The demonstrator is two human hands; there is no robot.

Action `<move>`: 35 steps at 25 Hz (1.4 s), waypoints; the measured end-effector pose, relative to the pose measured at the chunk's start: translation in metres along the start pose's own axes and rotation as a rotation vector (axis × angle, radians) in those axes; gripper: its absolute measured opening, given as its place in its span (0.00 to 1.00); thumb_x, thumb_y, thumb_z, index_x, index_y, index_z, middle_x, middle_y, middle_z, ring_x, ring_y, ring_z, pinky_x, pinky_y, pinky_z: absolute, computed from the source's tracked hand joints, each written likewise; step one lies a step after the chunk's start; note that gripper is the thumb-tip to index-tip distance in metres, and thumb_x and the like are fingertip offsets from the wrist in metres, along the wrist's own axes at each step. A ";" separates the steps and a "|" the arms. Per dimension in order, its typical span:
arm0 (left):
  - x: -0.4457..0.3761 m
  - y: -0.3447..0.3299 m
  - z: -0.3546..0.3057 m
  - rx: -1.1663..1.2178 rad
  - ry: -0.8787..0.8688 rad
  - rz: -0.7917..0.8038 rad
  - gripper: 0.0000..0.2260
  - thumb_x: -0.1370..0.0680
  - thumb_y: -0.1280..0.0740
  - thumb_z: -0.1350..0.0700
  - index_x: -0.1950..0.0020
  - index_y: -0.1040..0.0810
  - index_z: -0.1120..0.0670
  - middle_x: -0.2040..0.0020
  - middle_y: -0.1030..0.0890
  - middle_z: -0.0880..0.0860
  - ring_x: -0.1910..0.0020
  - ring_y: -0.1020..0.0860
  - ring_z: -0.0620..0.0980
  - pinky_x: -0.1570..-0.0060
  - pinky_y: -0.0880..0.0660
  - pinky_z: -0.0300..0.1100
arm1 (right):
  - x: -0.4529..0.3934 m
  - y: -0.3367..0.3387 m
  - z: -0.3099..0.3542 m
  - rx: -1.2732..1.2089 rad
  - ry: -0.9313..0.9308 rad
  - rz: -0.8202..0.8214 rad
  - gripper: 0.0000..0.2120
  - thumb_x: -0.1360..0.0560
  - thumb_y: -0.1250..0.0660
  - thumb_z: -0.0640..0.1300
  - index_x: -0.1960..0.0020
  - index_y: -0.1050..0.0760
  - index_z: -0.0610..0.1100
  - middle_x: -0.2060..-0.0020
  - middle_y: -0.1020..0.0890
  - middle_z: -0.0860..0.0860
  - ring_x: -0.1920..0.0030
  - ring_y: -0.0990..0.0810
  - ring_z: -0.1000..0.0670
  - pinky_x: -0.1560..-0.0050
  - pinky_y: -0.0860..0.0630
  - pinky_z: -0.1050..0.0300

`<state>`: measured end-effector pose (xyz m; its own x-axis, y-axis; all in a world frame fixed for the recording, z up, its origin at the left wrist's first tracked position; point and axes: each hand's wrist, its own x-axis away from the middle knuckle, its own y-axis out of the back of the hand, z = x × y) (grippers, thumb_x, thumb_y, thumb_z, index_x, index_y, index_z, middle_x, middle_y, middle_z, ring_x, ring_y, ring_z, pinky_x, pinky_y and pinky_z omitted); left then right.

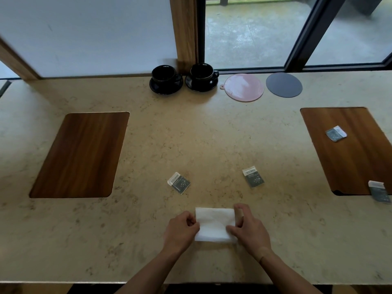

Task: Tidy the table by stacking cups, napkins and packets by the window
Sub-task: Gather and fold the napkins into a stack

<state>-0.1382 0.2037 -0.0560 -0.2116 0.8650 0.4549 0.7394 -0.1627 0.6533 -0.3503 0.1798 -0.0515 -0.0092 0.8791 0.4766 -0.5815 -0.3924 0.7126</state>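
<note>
A folded white napkin (214, 223) lies on the stone table (191, 132) near its front edge. My left hand (180, 229) pinches the napkin's left edge. On the other side, my right hand (248, 227) grips its right edge with curled fingers. Two grey packets lie just beyond, one at the left (178, 182) and one at the right (253, 176). Another packet (336, 133) sits on the right wooden mat (347, 162), and one more (379, 191) lies at that mat's near corner. By the window stand two black cups on saucers, a left one (166, 78) and a right one (201, 76).
A pink round coaster (244, 87) and a grey round coaster (284, 84) lie by the window, right of the cups. A second wooden mat (81, 154) lies on the left of the table. A wooden post (184, 32) rises behind the cups.
</note>
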 end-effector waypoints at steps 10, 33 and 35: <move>-0.003 -0.003 0.002 -0.051 -0.016 -0.014 0.03 0.29 0.33 0.50 0.61 0.26 0.46 0.64 0.21 0.44 0.63 0.23 0.42 0.60 0.20 0.46 | 0.000 -0.001 -0.002 0.001 0.026 0.004 0.28 0.29 0.29 0.54 0.35 0.41 0.60 0.58 0.23 0.57 0.61 0.20 0.55 0.58 0.17 0.56; -0.015 0.020 0.025 -0.638 -0.696 0.006 0.30 0.32 0.36 0.32 0.35 0.26 0.47 0.37 0.24 0.45 0.36 0.30 0.50 0.43 0.27 0.48 | 0.002 0.000 -0.032 0.613 0.360 -0.064 0.33 0.31 0.42 0.70 0.30 0.32 0.56 0.30 0.28 0.51 0.31 0.34 0.40 0.41 0.25 0.41; -0.016 0.023 0.027 -0.653 -0.683 0.025 0.32 0.32 0.36 0.30 0.34 0.27 0.47 0.36 0.25 0.45 0.35 0.30 0.51 0.41 0.29 0.48 | 0.003 0.000 -0.035 0.643 0.341 -0.035 0.35 0.30 0.45 0.72 0.28 0.34 0.56 0.28 0.30 0.51 0.29 0.36 0.40 0.37 0.29 0.41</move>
<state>-0.1008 0.1986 -0.0650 0.3724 0.9149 0.1560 0.1908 -0.2400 0.9519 -0.3789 0.1915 -0.0680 -0.3129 0.8885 0.3356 0.0060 -0.3515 0.9362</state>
